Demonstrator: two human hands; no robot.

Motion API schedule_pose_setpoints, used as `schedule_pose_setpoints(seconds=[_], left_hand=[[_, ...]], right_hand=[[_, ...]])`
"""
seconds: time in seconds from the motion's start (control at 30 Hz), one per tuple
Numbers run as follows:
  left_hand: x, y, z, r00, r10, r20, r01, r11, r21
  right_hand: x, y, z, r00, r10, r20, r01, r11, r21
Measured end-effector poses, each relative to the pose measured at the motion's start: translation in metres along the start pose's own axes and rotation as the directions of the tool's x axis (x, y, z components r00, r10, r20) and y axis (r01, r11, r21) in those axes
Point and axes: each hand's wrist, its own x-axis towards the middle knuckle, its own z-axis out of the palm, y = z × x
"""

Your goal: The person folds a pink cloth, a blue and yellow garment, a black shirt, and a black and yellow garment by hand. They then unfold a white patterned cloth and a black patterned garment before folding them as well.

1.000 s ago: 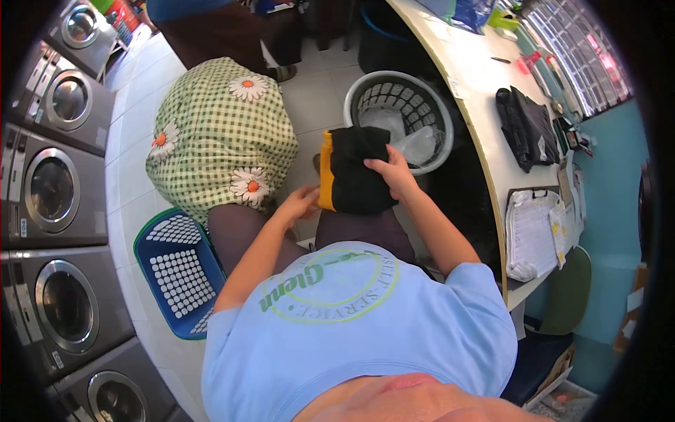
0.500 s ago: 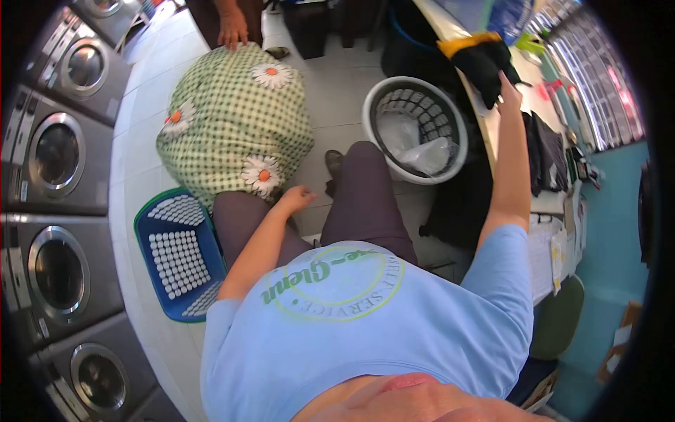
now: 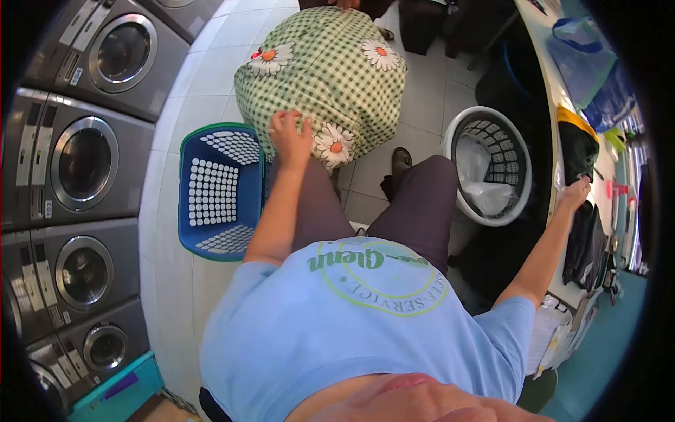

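A large bundle wrapped in green checked cloth with daisies [image 3: 323, 77] stands on the floor in front of my knees. My left hand [image 3: 290, 139] reaches to its near left side, fingers spread and slightly bent, fingertips right at the cloth. Out to the right, my right hand [image 3: 575, 194] is closed on the near end of a black cloth item with a yellow band [image 3: 578, 151]. That item lies along the long table [image 3: 555, 91].
A blue basket [image 3: 184, 190] stands left of my leg. On the right, a round white-rimmed basket [image 3: 524, 176] holds clear plastic. Washing machines [image 3: 88, 158] line the left side. Another person's hand [image 3: 344, 3] touches the bundle's far side. Blue bags [image 3: 590, 67] sit on the table.
My left hand has moved from near my lap forward to the bundle. My right hand has brought the black and yellow item lower onto the table. The view has shifted left.
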Motion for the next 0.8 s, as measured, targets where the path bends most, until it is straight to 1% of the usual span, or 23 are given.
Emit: schedule_pose_setpoints(seconds=[0.03,0.07,0.1,0.2,0.23,0.33,0.37,0.43,0.47,0.53,0.6,0.63,0.73,0.77,0.8], left_hand=[[0.001,-0.014,-0.009,0.973,-0.06,0.221,0.039,0.994,0.1],[0.0,-0.026,-0.016,0.895,-0.136,0.425,0.053,0.978,0.202],[-0.002,-0.033,-0.02,0.768,-0.225,0.599,0.044,0.952,0.302],[-0.017,-0.039,-0.01,0.847,-0.174,0.503,0.053,0.968,0.246],[-0.016,-0.035,-0.009,0.843,-0.177,0.507,0.045,0.964,0.261],[-0.014,-0.036,0.01,0.819,-0.114,0.563,-0.07,0.953,0.294],[-0.015,-0.037,0.014,0.822,-0.095,0.561,-0.098,0.948,0.304],[-0.013,-0.035,0.017,0.829,-0.052,0.557,-0.16,0.932,0.325],[-0.013,-0.036,0.016,0.839,-0.038,0.542,-0.141,0.948,0.285],[-0.015,-0.037,0.011,0.859,-0.009,0.513,-0.112,0.973,0.203],[-0.014,-0.043,0.004,0.844,0.043,0.534,-0.107,0.99,0.088],[-0.013,-0.046,0.0,0.836,0.071,0.545,-0.104,0.994,0.03],[0.006,-0.059,-0.009,0.787,0.022,0.617,0.112,0.978,-0.178],[0.019,-0.062,-0.008,0.796,0.046,0.604,0.151,0.95,-0.272],[0.042,-0.06,-0.012,0.795,0.057,0.604,0.201,0.914,-0.352]], right_hand=[[0.0,-0.002,0.0,1.0,-0.011,-0.014,0.011,1.0,0.003],[-0.001,-0.004,-0.001,0.999,-0.02,-0.03,0.02,1.0,0.006],[0.015,0.016,0.004,0.992,-0.097,-0.083,0.093,0.995,-0.048],[0.012,0.012,0.003,0.954,-0.209,-0.217,0.171,0.968,-0.182],[0.012,0.012,0.003,0.916,-0.331,-0.227,0.275,0.929,-0.246],[0.006,0.003,0.0,0.881,-0.441,-0.171,0.384,0.877,-0.288],[0.003,-0.001,0.001,0.843,-0.493,-0.216,0.419,0.853,-0.312],[-0.005,-0.009,-0.001,0.839,-0.486,-0.244,0.416,0.863,-0.286],[-0.009,-0.013,-0.003,0.838,-0.48,-0.258,0.413,0.869,-0.273],[-0.013,-0.022,-0.007,0.87,-0.406,-0.278,0.348,0.907,-0.235],[-0.012,-0.015,-0.007,0.883,-0.345,-0.318,0.282,0.932,-0.23],[-0.014,-0.017,-0.009,0.906,-0.282,-0.316,0.237,0.956,-0.175],[0.0,0.002,-0.005,0.927,-0.135,-0.35,0.111,0.99,-0.089],[0.006,0.009,-0.002,0.925,-0.12,-0.361,0.099,0.992,-0.074],[0.006,0.009,-0.001,0.916,-0.139,-0.378,0.122,0.99,-0.069]])
